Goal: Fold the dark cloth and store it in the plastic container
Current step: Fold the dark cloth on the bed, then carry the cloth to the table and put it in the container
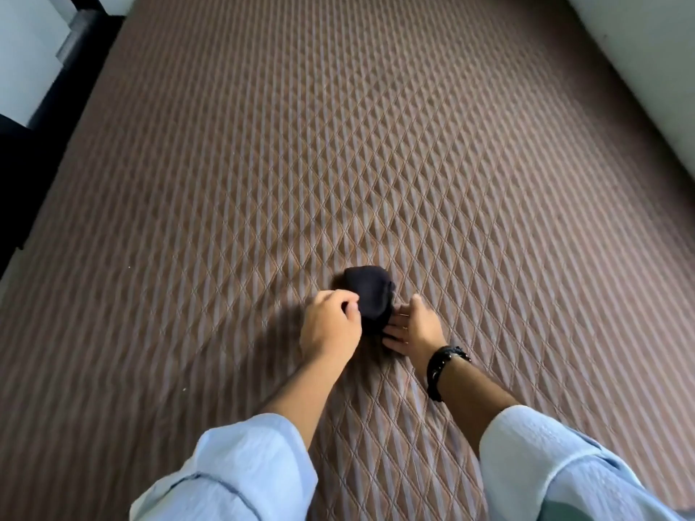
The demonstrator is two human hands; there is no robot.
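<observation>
A small dark cloth, bunched into a compact bundle, lies on the quilted brown mattress just below the middle of the view. My left hand pinches the cloth's left edge with curled fingers. My right hand, with a black wristband behind it, presses its fingers against the cloth's lower right side. The near part of the cloth is hidden between my hands. No plastic container is in view.
The mattress with its diamond stitching fills most of the view. A white wall runs along the right side. At the left edge the mattress drops off to a dark floor and a pale wall.
</observation>
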